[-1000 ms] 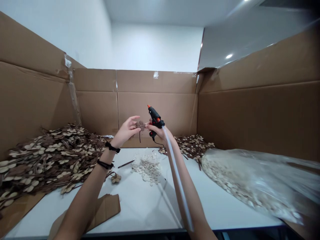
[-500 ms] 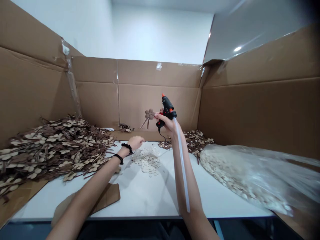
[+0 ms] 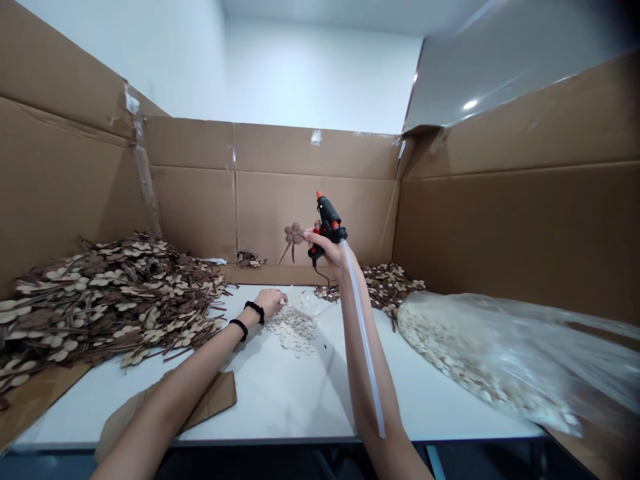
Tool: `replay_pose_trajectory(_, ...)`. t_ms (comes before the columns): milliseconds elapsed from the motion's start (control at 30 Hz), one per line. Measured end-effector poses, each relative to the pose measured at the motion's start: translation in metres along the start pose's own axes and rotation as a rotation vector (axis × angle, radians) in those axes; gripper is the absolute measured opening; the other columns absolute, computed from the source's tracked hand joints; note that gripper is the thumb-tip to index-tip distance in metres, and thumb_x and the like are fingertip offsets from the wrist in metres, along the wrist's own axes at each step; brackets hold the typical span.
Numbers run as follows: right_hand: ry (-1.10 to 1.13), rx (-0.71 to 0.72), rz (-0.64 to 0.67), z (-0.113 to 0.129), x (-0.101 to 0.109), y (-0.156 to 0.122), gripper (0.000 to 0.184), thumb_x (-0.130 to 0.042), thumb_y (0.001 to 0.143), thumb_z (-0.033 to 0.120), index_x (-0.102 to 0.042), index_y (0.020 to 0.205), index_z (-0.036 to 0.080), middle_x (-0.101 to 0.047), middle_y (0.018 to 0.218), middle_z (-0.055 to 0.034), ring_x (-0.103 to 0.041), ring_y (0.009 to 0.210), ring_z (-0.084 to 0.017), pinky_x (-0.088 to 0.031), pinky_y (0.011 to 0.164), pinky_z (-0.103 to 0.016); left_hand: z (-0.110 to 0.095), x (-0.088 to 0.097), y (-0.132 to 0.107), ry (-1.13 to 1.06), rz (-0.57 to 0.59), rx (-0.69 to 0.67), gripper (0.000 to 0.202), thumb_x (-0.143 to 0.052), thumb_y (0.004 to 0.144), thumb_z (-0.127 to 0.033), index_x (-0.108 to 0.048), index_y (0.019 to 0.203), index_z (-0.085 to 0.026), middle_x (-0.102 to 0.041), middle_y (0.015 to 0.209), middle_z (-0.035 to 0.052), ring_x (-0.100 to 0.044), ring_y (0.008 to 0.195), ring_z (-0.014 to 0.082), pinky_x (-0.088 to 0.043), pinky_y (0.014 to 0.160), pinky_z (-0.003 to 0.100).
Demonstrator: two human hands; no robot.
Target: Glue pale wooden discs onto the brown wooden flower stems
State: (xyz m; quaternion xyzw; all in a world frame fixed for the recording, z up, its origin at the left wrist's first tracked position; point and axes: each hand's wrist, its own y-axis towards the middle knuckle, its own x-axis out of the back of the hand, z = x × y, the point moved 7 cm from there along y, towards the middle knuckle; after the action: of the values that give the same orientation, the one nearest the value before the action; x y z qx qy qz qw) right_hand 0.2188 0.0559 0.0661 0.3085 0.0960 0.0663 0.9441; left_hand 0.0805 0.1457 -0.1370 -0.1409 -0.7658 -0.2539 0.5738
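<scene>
My right hand (image 3: 331, 251) is raised, wrapped round a black and red hot glue gun (image 3: 329, 212) whose orange tip points up. A long clear glue stick (image 3: 364, 327) trails from its back along my forearm. The same hand pinches a brown flower-shaped piece (image 3: 294, 233) with two thin strips hanging from it. Low over the table, my left hand (image 3: 271, 302) is closed, fingertips together at the upper left edge of a small heap of cream discs (image 3: 299, 330). Whatever those fingertips hold is too small to make out.
A big pile of brown and cream flower pieces (image 3: 125, 287) covers the left. More flower pieces (image 3: 387, 283) lie behind my right arm. A clear plastic bag of discs (image 3: 465, 353) lies at right. Cardboard walls (image 3: 310, 207) enclose the white table (image 3: 280, 400); a cardboard scrap (image 3: 215, 402) lies under my left forearm.
My left hand has lowered slightly toward the disc heap, its fingers more curled. My right hand, with glue gun and flower piece, has shifted a little left in view.
</scene>
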Motion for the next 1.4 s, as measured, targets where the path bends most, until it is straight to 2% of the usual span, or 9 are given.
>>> replay_pose_trajectory(300,0.024,-0.003,0.01,-0.001,-0.001,0.001,0.039,-0.075,0.055,0.031,-0.048,0.08,0.02,-0.057,0.072,0.0028,-0.048,0.061,-0.009,-0.038,0.061,-0.025,-0.002,0.0,-0.001,-0.125,-0.008,0.009,0.008,-0.062,0.069,-0.017,-0.069,0.07,-0.017,-0.068,0.077,0.0061,-0.06,0.078,0.0194,-0.042,0.073,0.027)
replay_pose_trajectory(400,0.021,-0.013,0.01,-0.003,-0.002,0.002,0.039,-0.075,0.055,0.032,-0.047,0.08,0.02,-0.055,0.07,0.0037,-0.046,0.059,-0.009,-0.038,0.059,-0.025,-0.003,0.013,-0.002,-0.215,-0.059,0.028,0.005,-0.063,0.067,-0.018,-0.067,0.065,-0.016,-0.068,0.074,0.0058,-0.06,0.075,0.019,-0.042,0.072,0.027)
replay_pose_trajectory(500,0.022,0.004,0.008,-0.003,-0.001,0.003,0.039,-0.075,0.055,0.032,-0.048,0.081,0.02,-0.055,0.069,0.0039,-0.047,0.059,-0.009,-0.038,0.059,-0.025,-0.001,0.051,-0.001,-0.343,-0.157,0.047,0.015,-0.06,0.074,-0.029,-0.066,0.073,-0.014,-0.068,0.078,0.0067,-0.06,0.074,0.0177,-0.043,0.07,0.026)
replay_pose_trajectory(633,-0.029,0.023,-0.021,-0.007,0.002,0.007,0.037,-0.073,0.056,0.033,-0.048,0.08,0.02,-0.058,0.071,0.0024,-0.048,0.059,-0.01,-0.039,0.057,-0.025,-0.008,0.125,-0.01,-0.505,-0.331,0.075,0.041,-0.043,0.087,-0.046,-0.061,0.096,-0.011,-0.066,0.086,0.009,-0.058,0.072,0.0142,-0.043,0.063,0.024)
replay_pose_trajectory(733,-0.1,0.021,-0.088,-0.01,0.005,0.009,0.032,-0.071,0.056,0.033,-0.05,0.077,0.02,-0.056,0.067,0.0022,-0.048,0.057,-0.011,-0.039,0.054,-0.025,-0.025,0.176,-0.031,-0.794,-0.524,0.045,0.039,-0.056,0.081,-0.051,-0.061,0.094,-0.014,-0.065,0.086,0.0057,-0.056,0.072,0.0127,-0.04,0.062,0.022)
replay_pose_trajectory(833,-0.131,0.032,-0.106,-0.012,0.004,0.009,0.03,-0.07,0.057,0.033,-0.051,0.074,0.019,-0.053,0.064,0.0028,-0.049,0.057,-0.011,-0.039,0.052,-0.024,-0.05,0.203,-0.052,-0.962,-0.612,-0.034,0.035,-0.067,0.074,-0.048,-0.064,0.087,-0.016,-0.067,0.096,0.0057,-0.057,0.086,0.0149,-0.042,0.069,0.023)
replay_pose_trajectory(967,-0.1,0.024,-0.057,-0.018,-0.004,0.009,0.028,-0.07,0.058,0.033,-0.052,0.075,0.019,-0.053,0.064,0.003,-0.048,0.057,-0.01,-0.038,0.053,-0.024,-0.071,0.211,-0.062,-1.009,-0.581,-0.072,0.033,-0.07,0.071,-0.046,-0.063,0.083,-0.016,-0.067,0.109,0.0082,-0.058,0.096,0.0185,-0.044,0.079,0.027)
replay_pose_trajectory(1167,-0.144,0.053,0.03,-0.019,-0.015,0.007,0.023,-0.069,0.062,0.033,-0.054,0.073,0.019,-0.055,0.065,0.002,-0.049,0.06,-0.011,-0.039,0.058,-0.024,-0.063,0.209,-0.061,-1.018,-0.583,-0.02,0.033,-0.073,0.067,-0.046,-0.062,0.078,-0.016,-0.067,0.107,0.0081,-0.06,0.092,0.0185,-0.043,0.08,0.029)
replay_pose_trajectory(1400,-0.157,0.056,0.05,-0.012,-0.022,0.003,0.02,-0.067,0.063,0.032,-0.054,0.072,0.019,-0.052,0.065,0.0022,-0.049,0.061,-0.011,-0.039,0.058,-0.025,-0.065,0.208,-0.061,-0.99,-0.511,0.002,0.032,-0.073,0.068,-0.044,-0.062,0.076,-0.015,-0.066,0.08,0.0029,-0.057,0.076,0.0141,-0.04,0.072,0.026)
